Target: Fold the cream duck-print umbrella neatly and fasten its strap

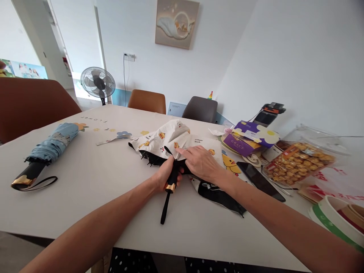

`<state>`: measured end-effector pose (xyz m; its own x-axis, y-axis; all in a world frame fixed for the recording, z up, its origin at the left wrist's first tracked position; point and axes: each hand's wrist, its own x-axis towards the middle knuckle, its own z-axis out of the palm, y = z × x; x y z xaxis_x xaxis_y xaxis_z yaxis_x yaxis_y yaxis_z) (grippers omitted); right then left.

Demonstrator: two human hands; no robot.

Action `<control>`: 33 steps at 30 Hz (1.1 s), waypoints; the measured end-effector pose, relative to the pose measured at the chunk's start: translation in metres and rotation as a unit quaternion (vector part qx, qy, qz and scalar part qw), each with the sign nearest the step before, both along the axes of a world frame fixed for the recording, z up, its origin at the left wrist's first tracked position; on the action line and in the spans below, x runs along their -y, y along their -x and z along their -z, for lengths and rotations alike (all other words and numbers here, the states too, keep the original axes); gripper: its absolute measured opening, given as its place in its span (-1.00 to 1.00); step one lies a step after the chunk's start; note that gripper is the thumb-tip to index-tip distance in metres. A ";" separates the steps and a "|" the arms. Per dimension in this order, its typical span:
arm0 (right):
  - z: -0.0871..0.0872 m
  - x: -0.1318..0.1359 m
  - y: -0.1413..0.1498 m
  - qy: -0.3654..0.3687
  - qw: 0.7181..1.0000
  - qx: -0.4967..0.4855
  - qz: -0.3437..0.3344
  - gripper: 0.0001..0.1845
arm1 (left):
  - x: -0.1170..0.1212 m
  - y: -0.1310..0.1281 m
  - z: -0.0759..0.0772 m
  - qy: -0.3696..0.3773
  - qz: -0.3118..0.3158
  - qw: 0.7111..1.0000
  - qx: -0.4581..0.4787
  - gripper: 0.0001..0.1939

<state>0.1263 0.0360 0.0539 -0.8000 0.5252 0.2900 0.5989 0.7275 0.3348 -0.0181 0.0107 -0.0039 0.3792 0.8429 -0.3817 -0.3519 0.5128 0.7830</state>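
A white folding umbrella [186, 142] with yellow duck prints and a black underside lies loosely collapsed on the table, its canopy rumpled and spread. My left hand [165, 172] is wrapped round its black handle, whose gold end and hanging wrist strap [165, 208] point toward me. My right hand [203, 163] is at the canopy just above the handle. Its index finger stretches over the cloth while the other fingers curl at the fabric; the thumb is hidden. Beside the index fingertip a short black strip [168, 150] stands up from the cloth.
A blue folded umbrella [54, 146] lies on the white table [93, 204] at the left. To the right are a black phone [260, 181], a purple box [246, 142], a clear snack jar [301, 157] and paper bowls [338, 220]. Chairs and a fan [98, 83] stand beyond.
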 end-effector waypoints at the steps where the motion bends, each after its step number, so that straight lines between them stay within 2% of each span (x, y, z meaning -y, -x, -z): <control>1: -0.002 0.000 -0.002 0.005 1.000 0.001 0.012 -0.58 | 0.000 0.001 0.000 0.006 0.007 1.000 -0.003 -0.44; 4: -0.003 0.000 -0.007 0.016 0.999 0.002 0.034 -0.59 | -0.001 0.002 -0.001 0.019 0.010 1.000 -0.014 -0.36; 7: 0.002 0.002 -0.008 0.012 0.999 0.027 0.016 -0.61 | 0.000 0.001 -0.003 0.024 0.005 1.000 -0.006 -0.36; 11: 0.008 0.006 -0.005 -0.004 0.997 0.073 0.009 -0.63 | 0.004 0.000 -0.008 0.009 -0.006 1.000 0.000 -0.59; 14: 0.009 0.007 -0.007 -0.012 0.996 0.086 0.003 -0.56 | 0.005 0.000 -0.007 -0.003 -0.010 1.000 -0.003 -0.75; 18: 0.014 0.007 -0.009 0.007 0.995 0.095 -0.008 -0.45 | 0.003 -0.001 -0.001 -0.042 -0.028 0.999 -0.012 -0.82; 22: 0.017 0.011 -0.008 0.077 0.996 0.047 -0.012 -0.46 | 0.001 -0.002 0.003 -0.075 -0.024 0.996 -0.038 -0.79; 24: 0.010 0.012 -0.008 0.115 0.993 0.030 -0.014 -0.49 | 0.003 -0.003 0.003 -0.085 -0.018 0.994 -0.068 -0.81; 27: -0.014 0.005 -0.009 0.130 0.991 -0.018 0.017 -0.60 | 0.006 -0.004 0.002 -0.105 -0.012 0.988 -0.115 -0.87; 30: -0.045 -0.014 -0.004 0.069 0.987 -0.135 0.056 -0.64 | 0.010 -0.005 0.002 -0.138 -0.005 0.982 -0.129 -0.88; 31: -0.054 -0.021 -0.001 0.036 0.988 -0.144 0.041 -0.63 | 0.010 -0.006 0.002 -0.148 -0.001 0.980 -0.131 -0.88; 33: -0.066 -0.035 0.006 -0.005 0.996 -0.073 -0.051 -0.61 | 0.012 -0.006 0.003 -0.162 0.008 0.978 -0.135 -0.87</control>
